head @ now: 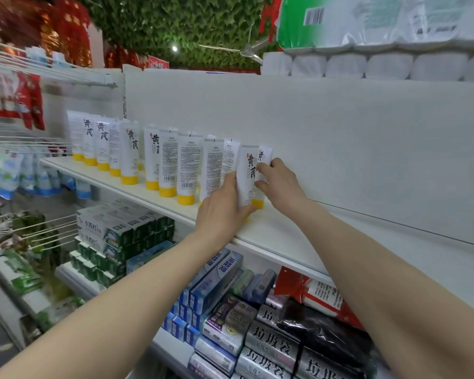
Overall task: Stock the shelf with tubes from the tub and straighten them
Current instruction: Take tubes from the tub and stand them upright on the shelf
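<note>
A row of white tubes with yellow caps (pixel 159 157) stands cap-down along the white shelf (pixel 279 231). At the right end of the row my left hand (pixel 222 209) grips the front tube (pixel 248 173) around its lower part. My right hand (pixel 279 184) holds the tube just behind it (pixel 264 157), fingers on its side. Both tubes stand upright on the shelf. Some tubes in the row show the printed back, others the front label. The tub is not in view.
The shelf to the right of my hands is bare up to the white back panel (pixel 340 138). Toilet-paper rolls (pixel 389 65) sit on top. Below are toothpaste boxes (pixel 211 283) and bin-bag rolls (pixel 271 340). Wire racks (pixel 39 69) hang at the left.
</note>
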